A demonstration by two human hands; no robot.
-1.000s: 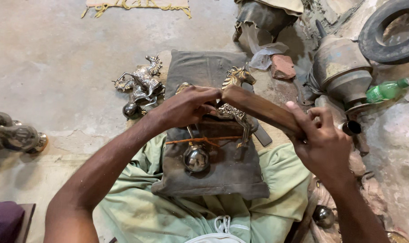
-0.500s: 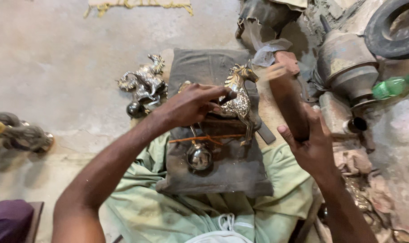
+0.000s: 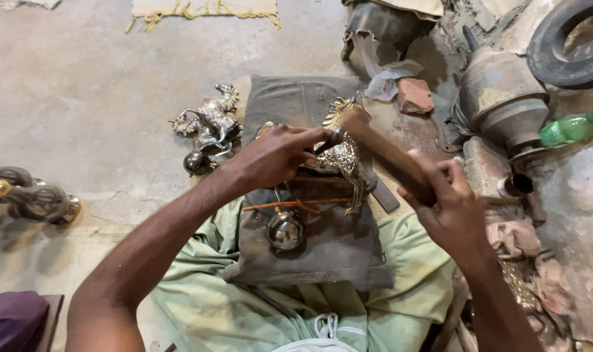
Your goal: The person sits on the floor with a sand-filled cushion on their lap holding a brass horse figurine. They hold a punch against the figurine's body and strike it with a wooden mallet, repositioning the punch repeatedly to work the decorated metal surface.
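A shiny metal horse figure (image 3: 343,158) stands on a dark padded cushion (image 3: 312,242) laid over my lap. My left hand (image 3: 277,155) grips the horse's body from the left and steadies it. My right hand (image 3: 447,203) holds a brown wooden mallet (image 3: 384,150), whose far end rests against the horse's neck and head. An orange cord (image 3: 296,204) crosses the cushion below the horse, and a round metal ball (image 3: 286,229) lies beneath it.
More metal horse figures (image 3: 208,124) lie on the concrete floor to the left. Dark metal pieces (image 3: 29,199) sit at the far left. A metal vessel (image 3: 502,98), a green bottle (image 3: 570,127), a brick (image 3: 415,96) and a tyre (image 3: 567,42) crowd the right.
The mallet swung up and away to the right half a second ago and has now come back down onto the horse's neck. My left hand stayed on the figure.
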